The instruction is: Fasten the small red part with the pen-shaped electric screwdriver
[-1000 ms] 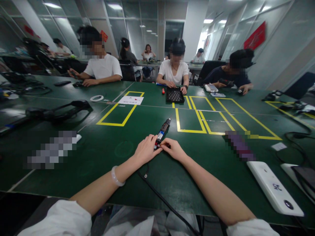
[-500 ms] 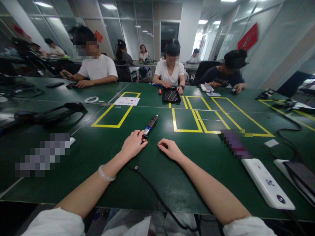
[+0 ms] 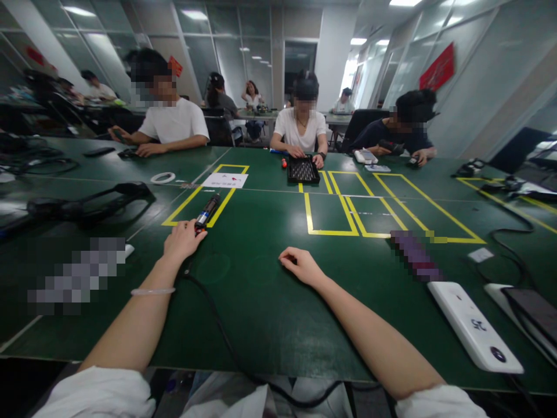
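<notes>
My left hand (image 3: 183,239) is closed around the rear end of an electric screwdriver (image 3: 208,210), black with a blue and silver band. The screwdriver lies near the left yellow-taped rectangle (image 3: 226,200), its tip pointing away from me. A black cable (image 3: 217,316) runs from near my left wrist to the table's front edge. On the green table (image 3: 261,313), my right hand (image 3: 302,264) rests on its side with fingers curled in, and nothing shows in it.
A white card (image 3: 226,180) lies beyond the screwdriver. Across the table a person handles a black tray (image 3: 303,169) of small parts, beside a red object (image 3: 284,164). A white power bank (image 3: 474,326) lies at right, a black frame-like device (image 3: 91,200) at left.
My left hand has moved left with the electric screwdriver, which now points more directly away from me. The cable has shifted left with it. My right hand has stayed in place.
</notes>
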Action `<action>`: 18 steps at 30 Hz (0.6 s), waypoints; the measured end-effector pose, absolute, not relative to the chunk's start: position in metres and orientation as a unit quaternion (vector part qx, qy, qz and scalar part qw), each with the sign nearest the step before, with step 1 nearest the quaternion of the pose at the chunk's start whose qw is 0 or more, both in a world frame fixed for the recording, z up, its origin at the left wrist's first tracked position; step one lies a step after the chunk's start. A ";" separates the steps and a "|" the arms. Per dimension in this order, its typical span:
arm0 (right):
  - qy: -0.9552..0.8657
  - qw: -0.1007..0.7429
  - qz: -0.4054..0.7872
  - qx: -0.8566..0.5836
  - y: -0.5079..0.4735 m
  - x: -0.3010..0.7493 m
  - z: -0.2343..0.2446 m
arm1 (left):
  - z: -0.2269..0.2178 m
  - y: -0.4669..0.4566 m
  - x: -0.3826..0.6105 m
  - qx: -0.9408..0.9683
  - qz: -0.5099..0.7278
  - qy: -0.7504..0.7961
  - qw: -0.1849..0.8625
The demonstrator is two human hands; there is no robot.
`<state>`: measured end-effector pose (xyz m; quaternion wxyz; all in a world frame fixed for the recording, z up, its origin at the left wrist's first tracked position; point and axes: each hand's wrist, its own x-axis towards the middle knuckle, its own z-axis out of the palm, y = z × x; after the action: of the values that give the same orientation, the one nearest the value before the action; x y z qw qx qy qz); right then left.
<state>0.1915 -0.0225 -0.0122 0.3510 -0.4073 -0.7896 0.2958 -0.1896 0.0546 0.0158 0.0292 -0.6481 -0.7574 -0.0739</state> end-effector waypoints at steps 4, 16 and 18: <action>-0.790 0.347 0.297 -0.410 -0.023 0.192 -0.011 | 0.016 0.055 -0.206 -0.642 -0.082 -0.762 0.034; -0.791 0.344 0.298 -0.409 -0.024 0.191 -0.007 | 0.016 0.045 -0.191 -0.639 -0.091 -0.755 0.117; -0.792 0.343 0.298 -0.409 -0.025 0.191 -0.007 | 0.017 0.044 -0.190 -0.636 -0.097 -0.757 0.114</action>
<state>0.1909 -0.0246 -0.0067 0.3426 -0.4086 -0.7917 0.2981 -0.1896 0.0443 0.0166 0.1137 -0.6360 -0.7570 -0.0970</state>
